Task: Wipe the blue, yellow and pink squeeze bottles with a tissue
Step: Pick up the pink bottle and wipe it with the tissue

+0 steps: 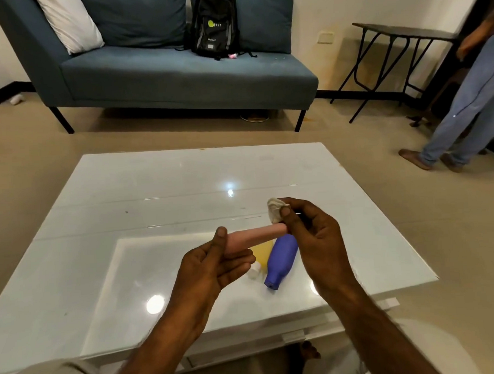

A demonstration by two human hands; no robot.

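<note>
Fingers [285, 212] pinching crumpled white tissue [274, 209] against soft pink squeeze bottle [257, 234] — left hand [212, 263] gripping it — pink mid-wipe, probably rotating next.

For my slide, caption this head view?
Left hand holds pink bottle; right hand wipes it with tissue.

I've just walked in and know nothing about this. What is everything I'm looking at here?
pink squeeze bottle: one, pink, held level above the table
blue squeeze bottle: one, blue, lying on the table
yellow squeeze bottle: one, yellow, lying left of the blue one
tissue: one, white, crumpled
table: one, glossy white
sofa: one, blue-grey, behind
backpack: one, black, on sofa
pillow: one, white, sofa's left end
folding table: one, dark, far right
bystander: one, blue trousers, right edge
left hand: holds pink bottle
right hand: pinches tissue
</note>
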